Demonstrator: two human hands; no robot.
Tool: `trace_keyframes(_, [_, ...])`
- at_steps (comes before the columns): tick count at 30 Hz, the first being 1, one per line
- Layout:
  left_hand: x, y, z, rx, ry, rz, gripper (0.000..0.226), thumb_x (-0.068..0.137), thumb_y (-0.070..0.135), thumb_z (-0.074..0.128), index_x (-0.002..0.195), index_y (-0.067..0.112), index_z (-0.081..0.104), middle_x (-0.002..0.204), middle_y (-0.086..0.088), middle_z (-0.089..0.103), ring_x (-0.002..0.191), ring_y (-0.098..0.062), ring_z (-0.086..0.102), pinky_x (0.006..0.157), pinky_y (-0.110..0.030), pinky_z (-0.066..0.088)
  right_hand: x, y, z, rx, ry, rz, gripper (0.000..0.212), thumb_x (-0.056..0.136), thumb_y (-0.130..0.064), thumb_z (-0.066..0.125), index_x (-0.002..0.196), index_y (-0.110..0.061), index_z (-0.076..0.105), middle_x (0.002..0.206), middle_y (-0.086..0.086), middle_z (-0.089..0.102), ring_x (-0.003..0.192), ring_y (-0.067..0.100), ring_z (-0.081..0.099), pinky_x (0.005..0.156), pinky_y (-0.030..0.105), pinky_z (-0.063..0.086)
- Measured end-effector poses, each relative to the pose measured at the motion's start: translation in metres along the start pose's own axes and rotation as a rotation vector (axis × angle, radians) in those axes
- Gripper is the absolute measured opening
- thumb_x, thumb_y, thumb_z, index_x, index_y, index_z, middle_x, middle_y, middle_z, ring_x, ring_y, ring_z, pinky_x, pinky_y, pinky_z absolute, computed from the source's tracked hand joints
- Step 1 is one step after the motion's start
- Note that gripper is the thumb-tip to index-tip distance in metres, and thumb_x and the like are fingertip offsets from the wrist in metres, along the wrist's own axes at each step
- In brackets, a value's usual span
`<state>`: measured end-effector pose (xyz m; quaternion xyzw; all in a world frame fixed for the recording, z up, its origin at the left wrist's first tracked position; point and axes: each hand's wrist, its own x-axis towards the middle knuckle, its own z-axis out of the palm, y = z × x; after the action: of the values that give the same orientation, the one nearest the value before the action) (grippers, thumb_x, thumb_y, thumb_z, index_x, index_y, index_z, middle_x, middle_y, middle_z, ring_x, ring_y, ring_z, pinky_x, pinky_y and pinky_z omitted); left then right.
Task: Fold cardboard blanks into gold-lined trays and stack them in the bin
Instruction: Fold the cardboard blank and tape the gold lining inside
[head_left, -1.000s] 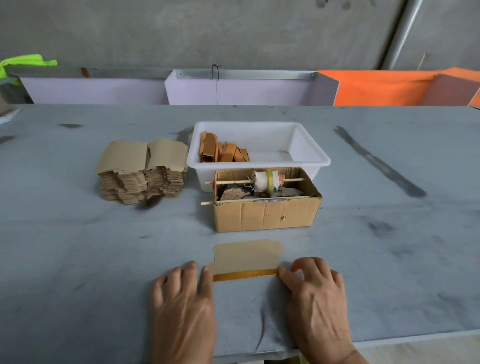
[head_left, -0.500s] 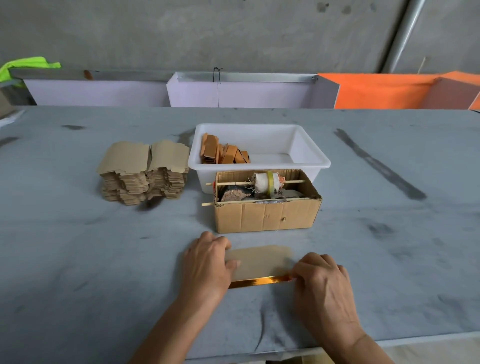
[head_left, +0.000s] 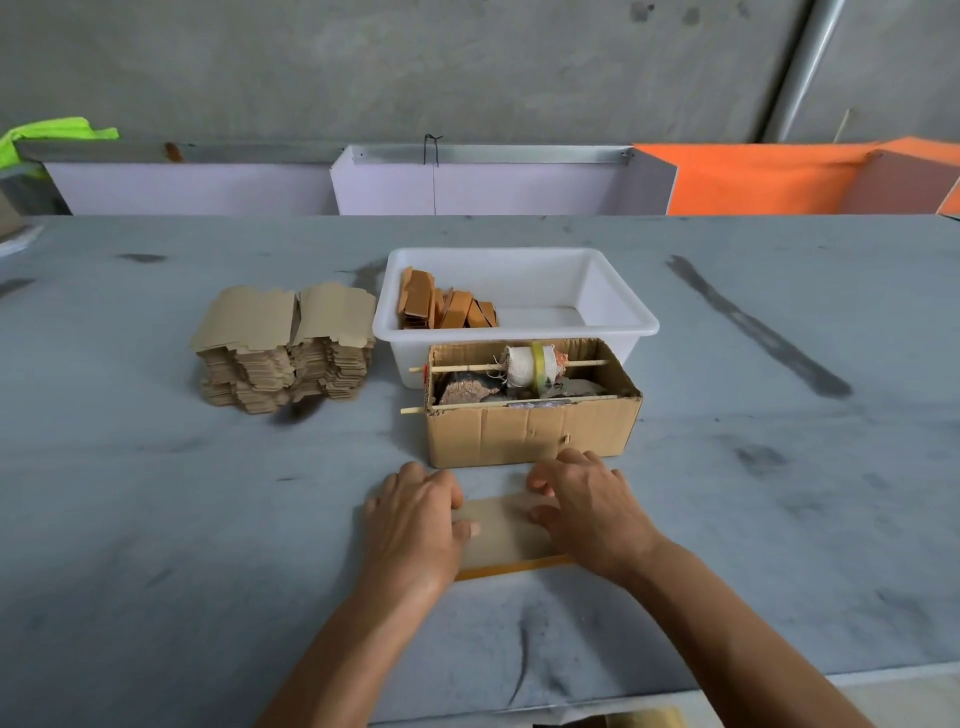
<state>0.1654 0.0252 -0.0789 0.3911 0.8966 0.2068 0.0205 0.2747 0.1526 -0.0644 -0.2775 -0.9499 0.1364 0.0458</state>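
A flat brown cardboard blank lies on the grey table just in front of me, with a gold strip showing along its near edge. My left hand covers its left end, fingers curled over the edge and thumb on top. My right hand covers the right end in the same way. Behind stands the white bin, with several folded brown trays leaning at its left side. A thick stack of blanks sits left of the bin.
An open cardboard box stands directly beyond my hands, holding rolls of tape on a stick and scraps. The table's near edge runs close below my forearms. Purple and orange boards line the far side.
Both hands moved forward and inward onto the blank's ends. The blank lies closer to the cardboard box, with less of its surface showing between my hands.
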Motion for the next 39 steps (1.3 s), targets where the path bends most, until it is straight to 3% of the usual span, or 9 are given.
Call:
trace_keyframes(3, [0.001,0.000,-0.002,-0.031,-0.003,0.009,0.014,0.084,0.038,0.063,0.093,0.029,0.059,0.110,0.007,0.048,0.112,-0.015,0.045,0.091,-0.028,0.031,0.002,-0.001,-0.005,0.007,-0.057,-0.013,0.025,0.091,-0.029,0.056,0.116,-0.024,0.056,0.121,0.001,0.050,0.112,0.020,0.042,0.094,0.037,0.039])
trace_keyframes(9, [-0.001,-0.001,0.001,0.037,-0.007,0.001,0.036,0.082,0.047,0.061,0.110,0.028,0.053,0.115,0.006,0.048,0.115,-0.016,0.043,0.091,-0.030,0.031,-0.004,-0.003,-0.005,-0.003,-0.025,-0.001,0.028,0.091,-0.030,0.057,0.117,-0.020,0.053,0.120,0.004,0.048,0.108,0.023,0.047,0.094,0.038,0.042])
trace_keyframes(18, [0.000,0.003,-0.004,-0.070,-0.040,0.003,0.023,0.077,0.039,0.068,0.082,0.030,0.047,0.092,0.011,0.046,0.101,-0.015,0.050,0.084,-0.029,0.033,-0.002,0.003,-0.012,0.117,-0.117,-0.021,0.023,0.085,-0.024,0.065,0.108,-0.021,0.060,0.114,0.000,0.055,0.106,0.019,0.051,0.093,0.037,0.045])
trace_keyframes(22, [0.004,0.001,-0.006,-0.350,-0.110,-0.057,0.030,0.071,0.021,0.077,0.083,0.026,0.050,0.077,0.011,0.051,0.084,-0.019,0.056,0.072,-0.027,0.040,-0.002,0.007,-0.012,0.258,-0.069,-0.039,0.019,0.080,-0.018,0.072,0.096,-0.018,0.062,0.104,-0.002,0.059,0.092,0.010,0.054,0.080,0.021,0.048])
trace_keyframes(24, [0.007,0.000,-0.006,-0.443,-0.115,-0.060,0.026,0.073,0.019,0.076,0.090,0.025,0.058,0.078,0.009,0.054,0.075,-0.013,0.054,0.069,-0.021,0.042,-0.002,0.009,-0.013,0.329,-0.068,-0.027,0.017,0.078,-0.014,0.073,0.090,-0.019,0.062,0.096,-0.004,0.061,0.087,0.009,0.056,0.075,0.018,0.047])
trace_keyframes(26, [0.010,0.002,-0.005,-0.456,-0.085,-0.032,0.014,0.077,0.020,0.072,0.090,0.023,0.068,0.074,0.011,0.057,0.066,-0.005,0.050,0.061,-0.013,0.038,-0.001,0.011,-0.013,0.368,-0.072,-0.023,0.017,0.077,-0.011,0.073,0.090,-0.017,0.066,0.090,-0.006,0.062,0.079,0.004,0.055,0.066,0.010,0.045])
trace_keyframes(28, [0.011,0.004,-0.004,-0.420,-0.064,-0.018,0.006,0.078,0.019,0.071,0.079,0.024,0.071,0.067,0.014,0.059,0.062,-0.005,0.050,0.058,-0.016,0.038,0.001,0.012,-0.013,0.396,-0.078,-0.017,0.015,0.080,-0.010,0.070,0.093,-0.015,0.070,0.087,-0.008,0.062,0.074,-0.001,0.054,0.060,0.005,0.042])
trace_keyframes(31, [0.012,0.004,-0.004,-0.377,-0.063,-0.021,0.014,0.075,0.019,0.072,0.066,0.029,0.067,0.060,0.017,0.056,0.057,-0.002,0.048,0.060,-0.020,0.039,0.003,0.012,-0.013,0.404,-0.053,-0.044,0.010,0.085,-0.010,0.065,0.089,-0.013,0.073,0.085,-0.005,0.065,0.071,-0.003,0.053,0.060,0.004,0.041])
trace_keyframes(39, [0.014,0.009,-0.010,-0.250,-0.103,0.113,0.013,0.078,0.015,0.067,0.083,0.025,0.074,0.080,0.008,0.061,0.085,-0.014,0.060,0.080,-0.026,0.046,-0.002,0.012,-0.005,0.194,0.039,-0.212,0.015,0.085,-0.009,0.062,0.091,-0.017,0.073,0.091,-0.001,0.067,0.084,0.012,0.052,0.073,0.018,0.040])
